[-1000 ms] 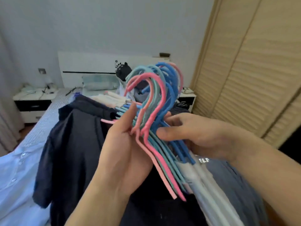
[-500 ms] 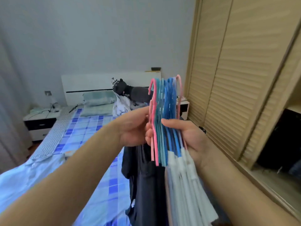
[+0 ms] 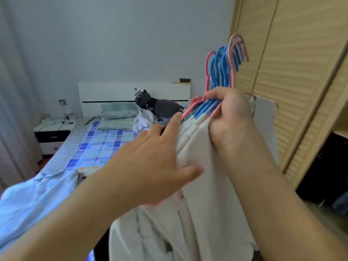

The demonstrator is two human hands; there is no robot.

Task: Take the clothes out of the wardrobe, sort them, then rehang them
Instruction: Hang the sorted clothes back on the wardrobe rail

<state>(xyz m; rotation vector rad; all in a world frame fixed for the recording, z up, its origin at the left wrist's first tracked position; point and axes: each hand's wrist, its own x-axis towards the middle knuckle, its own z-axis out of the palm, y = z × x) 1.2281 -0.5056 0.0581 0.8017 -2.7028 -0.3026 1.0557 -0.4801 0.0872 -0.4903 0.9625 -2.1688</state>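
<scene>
My right hand (image 3: 228,117) grips a bunch of several pink and blue hangers (image 3: 224,68) by their necks, hooks pointing up beside the wardrobe. White and pale garments (image 3: 199,213) hang from them in a thick stack. My left hand (image 3: 156,166) lies against the left side of the stack, its fingers spread over the cloth shoulders and its thumb pressing the front garment. The slatted wooden wardrobe door (image 3: 293,76) stands right behind the hangers.
A bed with a blue checked sheet (image 3: 101,146) fills the left, with a light blue shirt (image 3: 33,200) spread at its near end. A dark plush toy (image 3: 158,106), pillows and a white bedside table (image 3: 52,132) sit farther back. The wardrobe's dark open section (image 3: 327,166) is at right.
The bunch has risen and swung right toward the wardrobe, white garments now facing me. My left hand left the hanger necks and moved down onto the cloth shoulders.
</scene>
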